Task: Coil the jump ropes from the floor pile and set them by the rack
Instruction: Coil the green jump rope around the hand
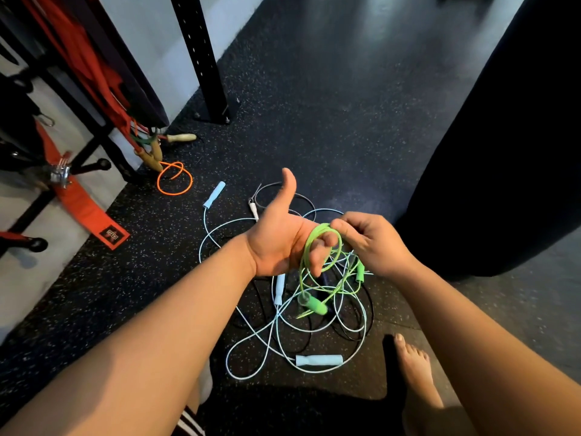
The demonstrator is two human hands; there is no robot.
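Two hands on the green rope (315,306): left hand (276,240) is palm-up, thumb out, fingers curled inside the loops as a former. Right hand (374,243) pinches the top of the coil, likely to feed the next turn. Both green handles dangle over the pile (319,360), where blue and black ropes lie uncoiled. Orange rope (174,177) is already coiled by the rack (204,58). Floor (314,105): black speckled rubber, gym. Dark bag (503,152) on the right.

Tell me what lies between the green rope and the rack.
Nothing solid blocks the way. The green jump rope, looped on the left hand and pinched by the right hand, hangs over the floor pile. A light blue handle and a white handle lie toward the rack.
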